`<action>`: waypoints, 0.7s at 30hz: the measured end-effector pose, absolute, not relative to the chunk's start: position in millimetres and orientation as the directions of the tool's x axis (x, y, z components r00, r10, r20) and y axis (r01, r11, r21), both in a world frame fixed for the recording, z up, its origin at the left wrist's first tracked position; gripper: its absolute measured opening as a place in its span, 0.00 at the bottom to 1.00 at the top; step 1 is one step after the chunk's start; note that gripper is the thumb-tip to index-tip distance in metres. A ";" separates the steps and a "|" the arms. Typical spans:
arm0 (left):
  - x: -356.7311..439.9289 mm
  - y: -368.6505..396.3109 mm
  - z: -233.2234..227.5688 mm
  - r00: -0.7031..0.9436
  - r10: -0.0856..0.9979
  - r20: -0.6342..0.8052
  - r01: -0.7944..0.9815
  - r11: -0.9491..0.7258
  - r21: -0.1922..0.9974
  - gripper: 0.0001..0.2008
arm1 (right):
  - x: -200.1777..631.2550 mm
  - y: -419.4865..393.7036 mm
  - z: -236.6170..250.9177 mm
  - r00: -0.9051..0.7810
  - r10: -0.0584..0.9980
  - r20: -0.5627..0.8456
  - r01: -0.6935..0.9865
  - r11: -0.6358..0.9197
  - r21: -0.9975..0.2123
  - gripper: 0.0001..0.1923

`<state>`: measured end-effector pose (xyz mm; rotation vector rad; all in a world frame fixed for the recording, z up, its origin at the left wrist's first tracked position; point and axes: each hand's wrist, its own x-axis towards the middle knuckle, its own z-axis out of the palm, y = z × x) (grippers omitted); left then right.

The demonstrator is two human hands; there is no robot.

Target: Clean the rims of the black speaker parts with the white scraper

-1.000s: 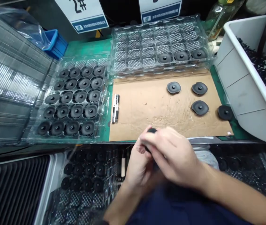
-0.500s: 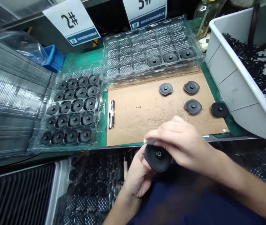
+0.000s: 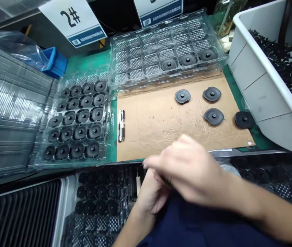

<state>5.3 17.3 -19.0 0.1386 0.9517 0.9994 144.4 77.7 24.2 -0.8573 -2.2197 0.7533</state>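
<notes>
My left hand (image 3: 149,196) is low at the front edge of the work table, its fingers curled round a round black part. That part is now almost wholly hidden; only a dark sliver shows between the hands. Across it lies my right hand (image 3: 187,168), blurred, with fingers closed and thumb side to the left; what it grips is out of sight. Beyond the hands, on the cardboard sheet (image 3: 146,133), lie black discs with a raised centre hub: one disc (image 3: 182,96), a second disc (image 3: 212,94), a third disc (image 3: 214,116). Another dark disc (image 3: 244,119) overlaps the sheet's right edge.
A clear tray (image 3: 135,73) at the back holds three discs in its front row. To the left, another clear tray (image 3: 104,137) carries several rows. A craft knife and a pen (image 3: 123,128) lie on the cardboard. At right stands a white bin (image 3: 261,68) with black scraps.
My right hand has swung down and left over the black disc, covering it. The left hand has stayed nearly in place. The view has shifted slightly.
</notes>
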 end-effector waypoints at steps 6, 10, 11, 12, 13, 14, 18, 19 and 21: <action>-5.9 19.0 -18.8 0.290 0.786 -0.546 -0.711 0.559 0.427 0.29 | 166.6 93.2 -44.7 -0.277 0.961 -0.026 0.592 0.148 -0.793 0.12; -11.8 20.8 -21.3 0.292 0.786 -0.545 -0.720 0.556 0.416 0.32 | 164.9 52.9 -87.7 -0.360 0.923 -0.135 0.596 0.116 -0.795 0.12; -13.0 21.5 -21.8 0.296 0.788 -0.539 -0.722 0.554 0.414 0.33 | 163.6 44.0 -93.1 -0.374 0.916 -0.144 0.593 0.117 -0.797 0.12; -14.1 22.2 -22.1 0.296 0.793 -0.532 -0.726 0.549 0.414 0.33 | 162.6 38.1 -95.5 -0.376 0.915 -0.146 0.592 0.116 -0.798 0.12; -14.9 22.8 -22.3 0.293 0.798 -0.527 -0.728 0.543 0.419 0.33 | 162.0 35.6 -94.4 -0.371 0.917 -0.149 0.593 0.111 -0.797 0.12; -15.6 23.2 -22.4 0.288 0.802 -0.523 -0.729 0.538 0.424 0.33 | 161.5 36.5 -89.6 -0.355 0.923 -0.149 0.594 0.099 -0.799 0.12; -16.4 21.7 -25.5 0.297 0.811 -0.504 -0.733 0.532 0.424 0.33 | 152.3 56.2 -40.8 -0.211 0.977 -0.029 0.545 0.093 -0.834 0.12; -16.4 20.5 -27.0 0.282 0.818 -0.502 -0.737 0.519 0.433 0.32 | 146.7 59.7 -25.9 -0.199 0.979 0.040 0.522 0.141 -0.841 0.12; -17.1 17.6 -29.8 0.239 0.828 -0.508 -0.738 0.495 0.459 0.29 | 132.8 61.1 -1.0 -0.256 0.944 0.210 0.465 0.311 -0.829 0.13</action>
